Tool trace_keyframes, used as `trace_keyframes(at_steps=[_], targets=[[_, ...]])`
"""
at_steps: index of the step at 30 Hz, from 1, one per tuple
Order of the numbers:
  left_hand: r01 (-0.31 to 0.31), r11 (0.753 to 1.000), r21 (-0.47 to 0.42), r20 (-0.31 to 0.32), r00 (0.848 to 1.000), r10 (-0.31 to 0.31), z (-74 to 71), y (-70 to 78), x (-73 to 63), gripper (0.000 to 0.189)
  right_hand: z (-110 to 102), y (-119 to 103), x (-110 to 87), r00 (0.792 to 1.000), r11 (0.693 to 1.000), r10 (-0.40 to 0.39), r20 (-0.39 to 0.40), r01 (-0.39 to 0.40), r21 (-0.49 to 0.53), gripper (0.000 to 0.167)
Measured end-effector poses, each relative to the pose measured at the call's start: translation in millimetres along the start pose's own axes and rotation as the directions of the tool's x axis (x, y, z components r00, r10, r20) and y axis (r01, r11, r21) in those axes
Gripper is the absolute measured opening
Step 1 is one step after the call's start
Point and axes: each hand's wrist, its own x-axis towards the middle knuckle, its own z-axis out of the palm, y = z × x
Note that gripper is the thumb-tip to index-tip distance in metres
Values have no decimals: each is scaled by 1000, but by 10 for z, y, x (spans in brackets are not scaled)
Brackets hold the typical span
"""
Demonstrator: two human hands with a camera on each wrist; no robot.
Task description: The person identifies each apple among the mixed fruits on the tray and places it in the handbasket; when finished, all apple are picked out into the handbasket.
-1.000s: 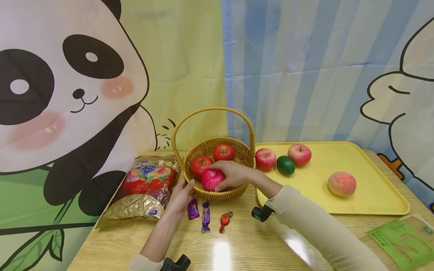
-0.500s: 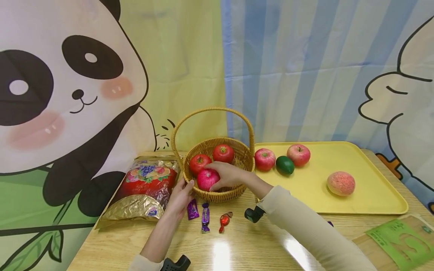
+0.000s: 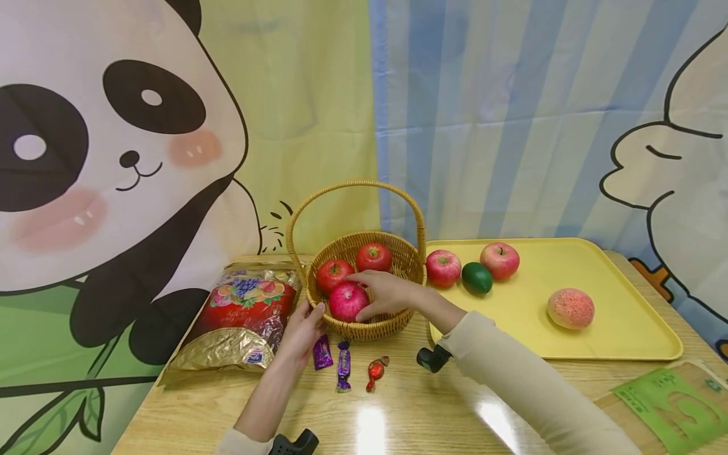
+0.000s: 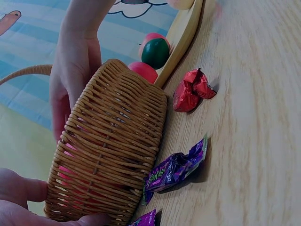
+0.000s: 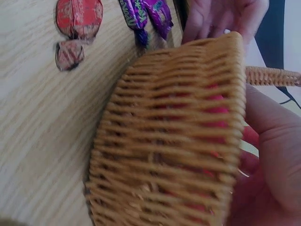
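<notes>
A wicker basket (image 3: 382,328) with a tall handle stands on the table, holding two red fruits, one at the left (image 3: 333,273) and one at the back (image 3: 373,256). In front of these lies a magenta round fruit (image 3: 347,303). My right hand (image 3: 389,292) reaches in over the right rim, its fingers and thumb around that fruit's right side; in the right wrist view the wicker hides most of the contact. With thumb and fingers, my left hand (image 3: 303,328) holds the basket's front-left rim. The basket wall (image 4: 113,136) fills much of the left wrist view.
Wrapped candies, two purple (image 3: 344,368) and one red (image 3: 376,373), lie before the basket. A candy bag (image 3: 244,316) is at left. Right, a yellow tray (image 3: 620,316) bears two apples (image 3: 500,261), a green fruit (image 3: 476,278) and a peach-coloured fruit (image 3: 571,308). A green-printed packet (image 3: 671,404) lies nearer.
The magenta fruit has shifted slightly left in the basket, then stayed put. My right hand moved left with it and has since drawn back slightly right. The left hand keeps its place.
</notes>
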Motion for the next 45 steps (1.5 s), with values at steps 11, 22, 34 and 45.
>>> trace_keyframes(at_steps=[11,22,34,45], targets=[[-10,1000,6,-1,1000,10,-18,35,1,54,-554,231,-491,995,995,-94,-12,94,-31,62],[20,999,29,-28,999,-20,-35,50,-2,54,-889,789,-996,1000,985,20,7,-21,171,55],[-1,1000,8,-7,1000,1,-10,22,-1,53,-746,1361,-954,966,988,152,-211,-148,33,61],[-5,1000,8,-10,1000,5,10,17,-13,54,-494,1479,-762,959,981,188,-211,-192,3,81]])
